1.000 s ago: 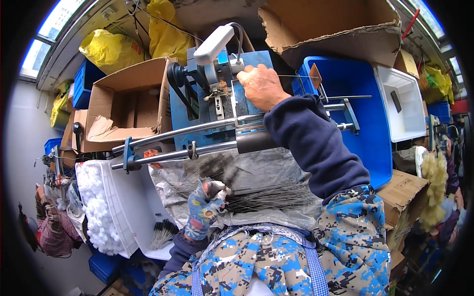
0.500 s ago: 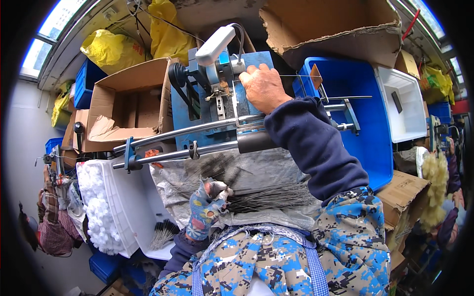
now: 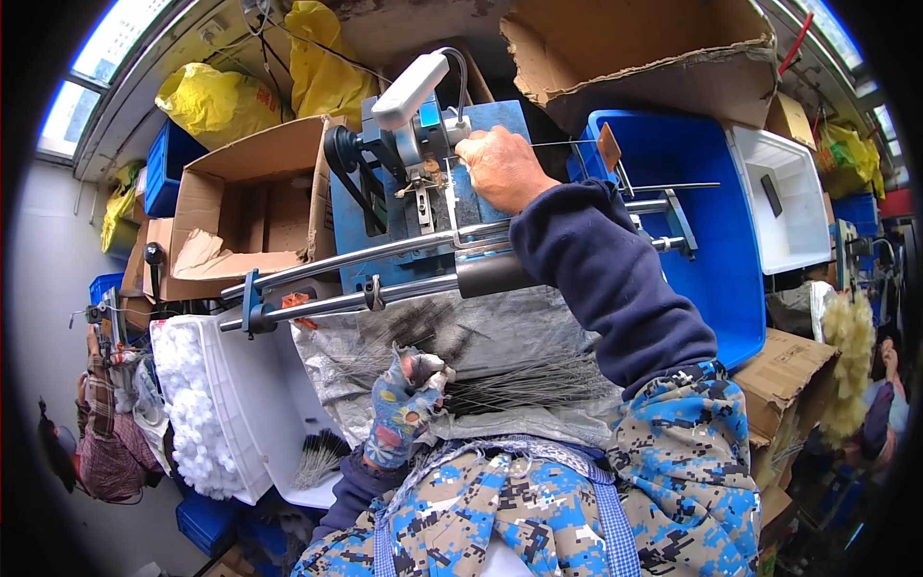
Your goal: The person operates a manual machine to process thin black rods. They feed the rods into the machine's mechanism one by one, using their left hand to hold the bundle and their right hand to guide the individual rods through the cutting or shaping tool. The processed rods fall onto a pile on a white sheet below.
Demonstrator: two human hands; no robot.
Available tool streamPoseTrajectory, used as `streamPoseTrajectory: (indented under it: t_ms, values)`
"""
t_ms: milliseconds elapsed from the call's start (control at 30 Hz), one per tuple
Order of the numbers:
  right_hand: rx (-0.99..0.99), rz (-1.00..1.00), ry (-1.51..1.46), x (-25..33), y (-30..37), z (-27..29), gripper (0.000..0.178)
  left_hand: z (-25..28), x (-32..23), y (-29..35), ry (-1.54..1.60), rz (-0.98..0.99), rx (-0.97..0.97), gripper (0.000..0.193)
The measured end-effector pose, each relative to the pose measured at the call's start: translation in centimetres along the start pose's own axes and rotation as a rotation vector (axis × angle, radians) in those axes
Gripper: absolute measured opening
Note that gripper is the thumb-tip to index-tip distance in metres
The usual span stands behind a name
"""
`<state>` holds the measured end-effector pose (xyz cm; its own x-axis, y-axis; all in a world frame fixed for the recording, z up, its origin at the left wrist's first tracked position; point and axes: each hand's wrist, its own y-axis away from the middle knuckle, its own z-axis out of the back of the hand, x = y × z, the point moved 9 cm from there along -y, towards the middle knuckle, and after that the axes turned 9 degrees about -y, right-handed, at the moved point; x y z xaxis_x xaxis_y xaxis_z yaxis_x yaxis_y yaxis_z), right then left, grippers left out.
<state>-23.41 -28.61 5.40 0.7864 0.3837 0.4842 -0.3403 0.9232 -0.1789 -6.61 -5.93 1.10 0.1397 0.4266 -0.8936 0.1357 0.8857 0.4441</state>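
My right hand [image 3: 505, 171], bare under a navy sleeve, is over the blue machine bed [image 3: 502, 115] with its fingers closed on a thin metal wire [image 3: 567, 143]. The wire runs right toward a small brown plate [image 3: 609, 148]. Just left of the hand stands the machine's small metal clamp block [image 3: 423, 205]. My left hand [image 3: 415, 375], in a worn patterned sleeve and with white-covered fingertips, is closed low over my lap. It is at the left ends of a bundle of thin metal wires [image 3: 529, 383] on a grey sheet [image 3: 336, 361]; what its fingers pinch is partly hidden.
Two steel rails [image 3: 413, 291] cross in front of the machine. A blue bin [image 3: 716, 240] stands right, a cardboard box [image 3: 245, 192] left. A white tub [image 3: 252, 385] holds a black-tipped brush bundle [image 3: 320, 460], beside white tufts [image 3: 187, 385]. Other people sit at both far sides.
My right hand has shifted slightly left over the machine bed, the wire still in it. My left hand stays in place. At far right, another person's arm has moved.
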Motion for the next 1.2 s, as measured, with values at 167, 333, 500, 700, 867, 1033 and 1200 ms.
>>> streamPoseTrajectory:
  t_ms: [167, 333, 500, 700, 867, 1033, 1200]
  values:
    - [0.056, -0.115, 0.109, -0.3, 0.3, 0.2, 0.020, -0.4, -0.2, 0.0, -0.019, -0.022, 0.025, 0.016]
    - [-0.006, -0.165, 0.241, -0.9, 2.1, 2.0, 0.023, 0.0, -0.7, 0.3, 0.020, -0.036, 0.033, 0.014]
    - [-0.145, -0.042, 0.207, 0.9, 6.7, 4.4, 0.056, 0.5, 0.6, 0.4, -0.023, -0.027, 0.030, 0.013]
    - [-0.168, -0.058, 0.152, 0.1, 6.3, 4.6, 0.055, -2.7, -1.4, 0.1, -0.006, -0.128, 0.145, 0.018]
    - [-0.101, -0.088, 0.377, 2.3, 5.0, 4.8, 0.054, -0.9, 0.3, 0.8, -0.036, -0.011, 0.080, 0.017]
    - [-0.002, -0.092, 0.282, 0.8, 0.7, 2.1, 0.019, -1.3, -0.2, 0.8, -0.007, -0.005, 0.092, 0.015]
    - [0.039, -0.078, 0.191, 0.5, 0.6, 0.9, 0.015, -1.2, 0.7, 0.6, 0.043, 0.044, 0.083, 0.017]
